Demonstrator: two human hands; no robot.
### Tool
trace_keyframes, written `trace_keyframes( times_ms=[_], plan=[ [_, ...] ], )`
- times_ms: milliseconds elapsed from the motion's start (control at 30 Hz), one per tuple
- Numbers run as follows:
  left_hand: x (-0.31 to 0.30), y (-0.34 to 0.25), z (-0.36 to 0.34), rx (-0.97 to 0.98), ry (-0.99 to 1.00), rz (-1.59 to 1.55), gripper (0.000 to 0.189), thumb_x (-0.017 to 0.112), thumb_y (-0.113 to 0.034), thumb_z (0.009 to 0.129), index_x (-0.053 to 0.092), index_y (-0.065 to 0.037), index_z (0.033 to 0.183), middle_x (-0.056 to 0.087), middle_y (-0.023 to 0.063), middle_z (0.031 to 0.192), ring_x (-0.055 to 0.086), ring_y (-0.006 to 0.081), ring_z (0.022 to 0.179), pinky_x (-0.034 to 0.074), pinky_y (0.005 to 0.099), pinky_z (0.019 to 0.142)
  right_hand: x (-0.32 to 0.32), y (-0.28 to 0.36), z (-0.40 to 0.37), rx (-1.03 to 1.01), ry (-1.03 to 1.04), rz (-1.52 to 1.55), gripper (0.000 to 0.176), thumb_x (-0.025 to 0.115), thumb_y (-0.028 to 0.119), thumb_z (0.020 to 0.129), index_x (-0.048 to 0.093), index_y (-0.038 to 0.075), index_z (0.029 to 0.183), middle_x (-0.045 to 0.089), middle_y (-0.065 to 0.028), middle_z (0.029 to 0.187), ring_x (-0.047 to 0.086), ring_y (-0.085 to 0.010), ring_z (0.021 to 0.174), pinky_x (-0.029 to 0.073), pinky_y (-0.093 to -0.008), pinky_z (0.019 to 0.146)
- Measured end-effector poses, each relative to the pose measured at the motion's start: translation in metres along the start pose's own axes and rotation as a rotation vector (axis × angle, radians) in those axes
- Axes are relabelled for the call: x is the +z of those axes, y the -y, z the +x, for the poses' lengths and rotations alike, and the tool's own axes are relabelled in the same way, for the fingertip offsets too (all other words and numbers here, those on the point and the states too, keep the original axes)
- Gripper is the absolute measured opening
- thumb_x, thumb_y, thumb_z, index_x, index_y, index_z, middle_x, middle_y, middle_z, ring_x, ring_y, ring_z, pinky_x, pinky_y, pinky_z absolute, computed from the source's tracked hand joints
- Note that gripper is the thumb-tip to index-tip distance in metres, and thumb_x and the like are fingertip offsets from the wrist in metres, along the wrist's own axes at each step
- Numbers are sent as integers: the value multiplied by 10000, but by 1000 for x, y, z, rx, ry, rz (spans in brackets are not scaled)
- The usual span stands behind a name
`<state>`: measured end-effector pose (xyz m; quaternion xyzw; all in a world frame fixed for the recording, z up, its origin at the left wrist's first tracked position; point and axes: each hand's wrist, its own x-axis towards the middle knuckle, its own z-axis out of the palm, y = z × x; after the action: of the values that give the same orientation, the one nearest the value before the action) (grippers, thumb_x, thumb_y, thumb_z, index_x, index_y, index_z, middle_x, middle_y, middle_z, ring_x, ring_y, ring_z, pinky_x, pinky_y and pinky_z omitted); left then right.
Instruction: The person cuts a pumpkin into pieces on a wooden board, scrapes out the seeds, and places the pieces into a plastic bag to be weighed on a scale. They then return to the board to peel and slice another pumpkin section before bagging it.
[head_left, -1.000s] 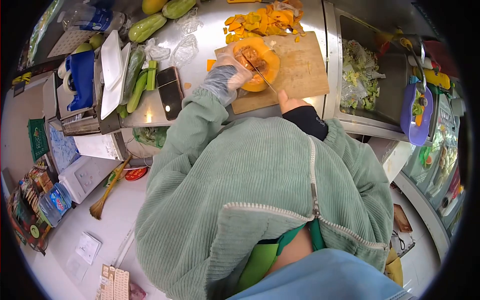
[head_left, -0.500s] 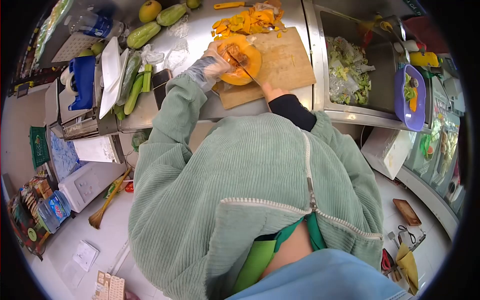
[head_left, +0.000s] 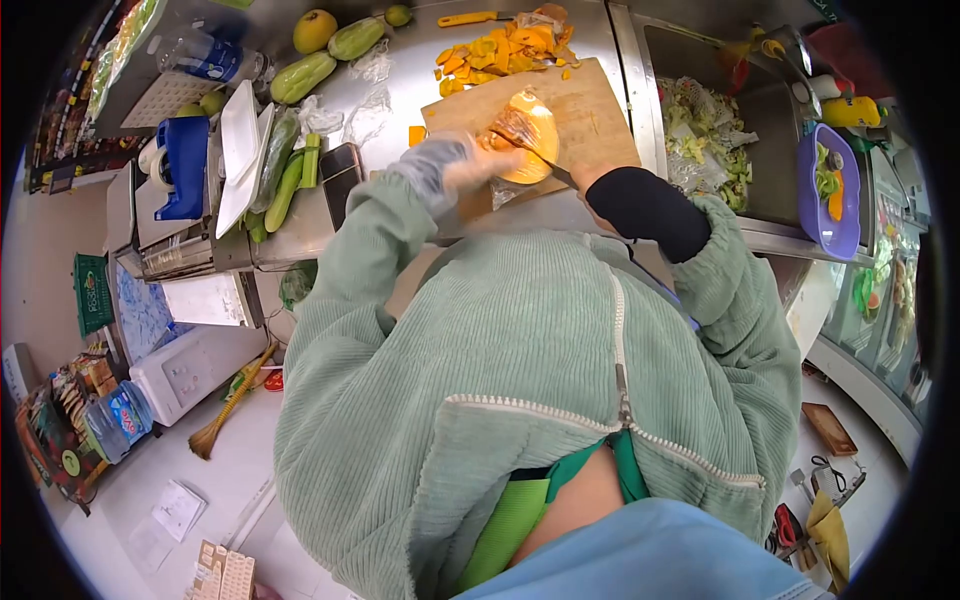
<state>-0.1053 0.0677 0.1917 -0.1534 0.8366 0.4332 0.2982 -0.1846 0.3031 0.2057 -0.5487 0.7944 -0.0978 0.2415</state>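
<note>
1. The peeled pumpkin (head_left: 538,118) sits on the near-left half of the wooden cutting board (head_left: 598,125), its pale orange cut flesh showing around a darker, pulpy hollow.
2. I judge it dense and fairly heavy, with stiff flesh that resists the blade; bare of rind, it is probably slick, and the pulp inside looks soft and wet.
3. The best hold, I think, is a spread palm on the outer wall at 9 o'clock, fingertips clear of the hollow, where the edge runs.
4. My left hand (head_left: 478,162), clear plastic about its wrist, is at the pumpkin's 8 o'clock side; it is blurred, so I cannot tell whether it grips or merely rests there.
5. My right hand (head_left: 594,188), at 4 o'clock, grasps the knife (head_left: 558,173), whose blade points toward 10 o'clock, across the hollow; the dark cuff hides part of my grasp.
6. Beyond the board, orange peelings (head_left: 495,55) are heaped near 11 o'clock, with a yellow-handled tool (head_left: 468,18) past them.
7. A phone (head_left: 342,170) lies between 8 and 9 o'clock; the sink (head_left: 775,200), holding leafy scraps (head_left: 705,130), is at 3 o'clock.
</note>
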Motion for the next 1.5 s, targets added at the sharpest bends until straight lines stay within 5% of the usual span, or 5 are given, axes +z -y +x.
trace_keyframes(
  times_ms=[133,467,767,1433,1500],
  plan=[
    [18,-12,-17,226,-362,358,791,757,-485,606,511,57,1127,607,219,995,590,316,945,462,314,826,-15,0,10,-77,42,23,198,553,50,745,490,-21,919,565,-209,662,602,-364,660,473,-424,555],
    [30,18,3,506,-698,225,751,804,-581,488,597,11,902,634,133,739,645,236,689,514,317,662,-37,9,28,67,174,-121,220,511,34,752,461,-15,960,566,-232,658,596,-388,667,475,-448,583],
    [41,37,26,765,-1128,141,656,867,-466,438,558,-64,854,531,136,947,568,258,843,494,346,704,-34,8,34,130,204,-48,232,535,69,774,441,-22,966,570,-233,678,594,-388,683,474,-446,595],
    [39,52,41,728,-942,142,608,845,-508,451,504,-46,651,507,81,691,513,236,648,453,345,607,-44,30,23,191,212,58,312,577,37,732,417,-30,992,583,-226,720,606,-373,721,485,-432,599],
    [36,62,47,519,-970,-542,586,833,-487,499,479,-44,649,494,86,707,505,233,684,432,341,625,-67,46,23,188,-2,19,144,493,118,852,409,21,917,534,-192,576,559,-399,569,442,-462,504]
  ],
)
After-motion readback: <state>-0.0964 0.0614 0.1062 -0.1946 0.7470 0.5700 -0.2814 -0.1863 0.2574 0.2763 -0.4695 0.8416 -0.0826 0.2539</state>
